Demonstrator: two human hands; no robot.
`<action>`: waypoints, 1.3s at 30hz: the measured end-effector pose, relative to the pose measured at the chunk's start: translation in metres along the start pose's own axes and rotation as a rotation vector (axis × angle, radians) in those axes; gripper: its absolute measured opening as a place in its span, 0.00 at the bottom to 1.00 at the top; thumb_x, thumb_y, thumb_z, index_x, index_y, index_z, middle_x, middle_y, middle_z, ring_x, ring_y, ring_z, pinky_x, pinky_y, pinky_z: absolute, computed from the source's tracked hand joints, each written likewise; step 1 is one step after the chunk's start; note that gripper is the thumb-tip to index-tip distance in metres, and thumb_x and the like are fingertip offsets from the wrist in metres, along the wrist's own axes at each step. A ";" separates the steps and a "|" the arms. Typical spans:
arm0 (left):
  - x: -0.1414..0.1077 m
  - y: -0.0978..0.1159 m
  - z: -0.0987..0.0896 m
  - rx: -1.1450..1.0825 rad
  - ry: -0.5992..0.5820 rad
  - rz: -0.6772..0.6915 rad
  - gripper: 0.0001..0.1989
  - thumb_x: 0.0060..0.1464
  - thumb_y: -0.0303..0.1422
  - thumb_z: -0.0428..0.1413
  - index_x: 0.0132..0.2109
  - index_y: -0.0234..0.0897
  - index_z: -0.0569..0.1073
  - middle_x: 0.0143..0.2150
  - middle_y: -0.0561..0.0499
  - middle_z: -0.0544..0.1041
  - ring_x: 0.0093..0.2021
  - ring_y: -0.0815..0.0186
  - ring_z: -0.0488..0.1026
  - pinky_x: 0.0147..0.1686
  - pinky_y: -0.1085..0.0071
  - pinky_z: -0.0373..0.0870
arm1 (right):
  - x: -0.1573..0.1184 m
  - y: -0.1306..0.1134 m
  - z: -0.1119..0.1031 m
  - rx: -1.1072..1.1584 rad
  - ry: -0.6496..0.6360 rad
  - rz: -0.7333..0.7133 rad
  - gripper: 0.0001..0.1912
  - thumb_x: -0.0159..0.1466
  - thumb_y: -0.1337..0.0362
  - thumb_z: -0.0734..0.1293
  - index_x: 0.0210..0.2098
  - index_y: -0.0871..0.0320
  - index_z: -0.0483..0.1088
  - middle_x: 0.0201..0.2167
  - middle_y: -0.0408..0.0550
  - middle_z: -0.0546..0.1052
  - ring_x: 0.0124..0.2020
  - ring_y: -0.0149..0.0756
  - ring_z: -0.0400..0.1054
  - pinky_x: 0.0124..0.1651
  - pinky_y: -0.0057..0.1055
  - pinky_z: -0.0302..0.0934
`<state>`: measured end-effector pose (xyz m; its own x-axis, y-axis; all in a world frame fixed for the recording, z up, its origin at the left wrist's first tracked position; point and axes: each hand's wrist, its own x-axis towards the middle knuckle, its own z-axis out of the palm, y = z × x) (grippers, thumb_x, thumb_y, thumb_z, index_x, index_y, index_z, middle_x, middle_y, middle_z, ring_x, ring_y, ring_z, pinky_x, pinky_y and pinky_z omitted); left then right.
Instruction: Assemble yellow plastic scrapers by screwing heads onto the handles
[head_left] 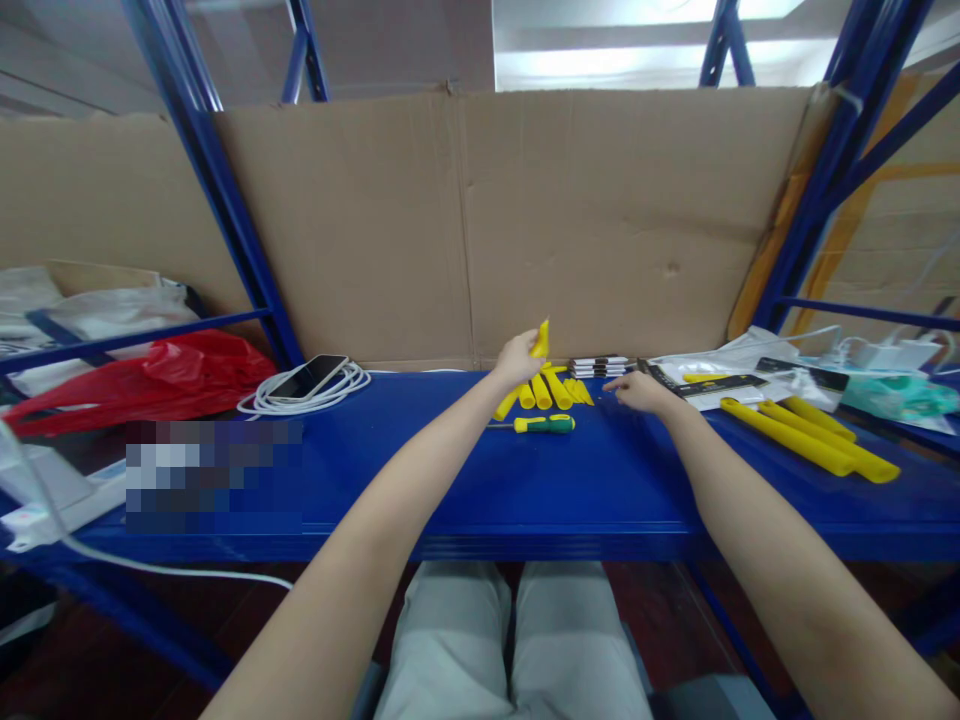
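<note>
A: Left hand (517, 358) fingers pinched round a yellow piece (541, 338), lifted above the bench (450, 470). Right hand (636, 390) loose, empty, resting beside the yellow pile (544, 390).
B: Slip risk — thin pinch; it could drop onto the screwdriver (544, 424).

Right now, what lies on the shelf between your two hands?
Head view: between the left hand, which holds a yellow piece, and the right hand lies a row of short yellow handles.
</note>
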<state>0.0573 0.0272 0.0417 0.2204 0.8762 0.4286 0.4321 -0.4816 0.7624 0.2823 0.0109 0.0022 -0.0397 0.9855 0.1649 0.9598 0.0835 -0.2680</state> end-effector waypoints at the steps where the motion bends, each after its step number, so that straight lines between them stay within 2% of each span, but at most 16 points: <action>1: -0.003 -0.004 -0.009 0.121 0.026 0.053 0.27 0.46 0.18 0.56 0.55 0.35 0.67 0.54 0.46 0.71 0.54 0.62 0.68 0.52 0.69 0.64 | 0.000 -0.002 0.001 -0.009 -0.024 -0.019 0.25 0.52 0.76 0.58 0.47 0.60 0.74 0.34 0.47 0.79 0.34 0.34 0.73 0.43 0.24 0.63; 4: -0.018 -0.010 -0.031 0.387 0.085 0.080 0.28 0.48 0.22 0.54 0.57 0.42 0.67 0.56 0.50 0.70 0.56 0.61 0.66 0.55 0.67 0.61 | 0.001 -0.007 0.004 -0.065 -0.060 -0.062 0.25 0.51 0.76 0.58 0.45 0.59 0.75 0.40 0.47 0.78 0.42 0.36 0.72 0.47 0.24 0.61; 8: -0.041 -0.015 -0.044 0.655 0.074 0.112 0.27 0.52 0.23 0.51 0.58 0.48 0.65 0.56 0.54 0.70 0.54 0.61 0.68 0.52 0.64 0.65 | 0.006 -0.005 0.010 -0.133 -0.078 -0.085 0.24 0.52 0.76 0.59 0.44 0.59 0.75 0.45 0.49 0.76 0.48 0.37 0.69 0.52 0.26 0.58; 11: -0.054 -0.023 -0.046 0.811 0.027 0.206 0.27 0.53 0.23 0.48 0.59 0.47 0.64 0.60 0.55 0.65 0.55 0.61 0.67 0.51 0.64 0.66 | 0.011 0.000 0.014 -0.180 -0.074 -0.057 0.24 0.53 0.76 0.59 0.46 0.58 0.74 0.46 0.50 0.76 0.49 0.38 0.68 0.53 0.29 0.57; 15: -0.067 -0.032 -0.045 0.962 -0.022 0.240 0.26 0.56 0.24 0.46 0.60 0.50 0.63 0.62 0.53 0.62 0.53 0.62 0.69 0.47 0.65 0.69 | 0.015 0.006 0.017 -0.223 -0.076 -0.009 0.24 0.55 0.74 0.59 0.49 0.57 0.72 0.48 0.54 0.74 0.50 0.41 0.67 0.53 0.33 0.57; 22: -0.080 -0.023 -0.043 1.048 -0.101 0.375 0.28 0.57 0.23 0.45 0.61 0.53 0.60 0.62 0.53 0.62 0.54 0.65 0.67 0.49 0.69 0.66 | 0.016 0.009 0.021 -0.241 -0.085 0.022 0.25 0.56 0.74 0.58 0.53 0.60 0.68 0.50 0.58 0.72 0.52 0.43 0.66 0.53 0.36 0.56; 25: -0.080 -0.023 -0.038 1.084 -0.160 0.426 0.27 0.57 0.23 0.44 0.61 0.53 0.59 0.63 0.52 0.61 0.54 0.65 0.67 0.48 0.69 0.66 | 0.015 0.005 0.021 -0.219 -0.033 0.035 0.27 0.55 0.75 0.58 0.55 0.62 0.66 0.49 0.60 0.72 0.51 0.43 0.66 0.52 0.35 0.57; 28: -0.081 -0.024 -0.033 1.118 -0.199 0.473 0.27 0.57 0.24 0.45 0.61 0.54 0.59 0.63 0.52 0.61 0.52 0.64 0.68 0.45 0.69 0.68 | 0.011 -0.006 0.018 -0.070 0.107 -0.003 0.21 0.57 0.73 0.58 0.50 0.63 0.68 0.45 0.57 0.75 0.46 0.39 0.68 0.48 0.30 0.59; 30: -0.081 -0.024 -0.031 1.129 -0.205 0.491 0.28 0.57 0.23 0.45 0.61 0.54 0.60 0.63 0.51 0.60 0.51 0.63 0.69 0.45 0.69 0.68 | 0.006 -0.020 0.015 0.114 0.166 -0.058 0.13 0.59 0.69 0.59 0.40 0.62 0.72 0.36 0.52 0.77 0.38 0.35 0.69 0.41 0.27 0.60; 31: -0.082 -0.024 -0.031 1.132 -0.205 0.498 0.28 0.57 0.23 0.45 0.61 0.54 0.60 0.63 0.51 0.60 0.51 0.63 0.69 0.44 0.69 0.68 | 0.002 -0.028 0.014 0.228 0.155 -0.087 0.10 0.59 0.66 0.60 0.33 0.62 0.72 0.31 0.50 0.76 0.33 0.33 0.68 0.36 0.25 0.60; 34: -0.083 -0.022 -0.030 1.142 -0.197 0.508 0.28 0.56 0.23 0.45 0.61 0.53 0.59 0.63 0.50 0.60 0.51 0.62 0.69 0.44 0.68 0.68 | -0.011 -0.052 0.012 0.603 -0.037 -0.177 0.13 0.58 0.58 0.62 0.23 0.60 0.66 0.17 0.41 0.66 0.19 0.26 0.58 0.22 0.23 0.52; 36: -0.083 -0.021 -0.030 1.147 -0.188 0.504 0.28 0.56 0.22 0.45 0.61 0.53 0.59 0.63 0.49 0.60 0.50 0.62 0.69 0.44 0.68 0.67 | -0.018 -0.065 0.014 0.811 -0.169 -0.246 0.17 0.56 0.52 0.64 0.20 0.59 0.62 0.14 0.37 0.61 0.16 0.23 0.53 0.19 0.22 0.47; 39: -0.083 -0.020 -0.030 1.153 -0.185 0.492 0.29 0.56 0.22 0.45 0.61 0.53 0.59 0.63 0.48 0.59 0.50 0.62 0.69 0.44 0.68 0.67 | -0.023 -0.076 0.020 0.985 -0.253 -0.269 0.20 0.50 0.49 0.68 0.19 0.59 0.60 0.14 0.36 0.60 0.15 0.22 0.51 0.18 0.22 0.44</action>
<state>0.0041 -0.0363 0.0057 0.6518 0.6437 0.4010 0.7583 -0.5430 -0.3608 0.2052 -0.0151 0.0000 -0.3837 0.9094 0.1606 0.2648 0.2750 -0.9243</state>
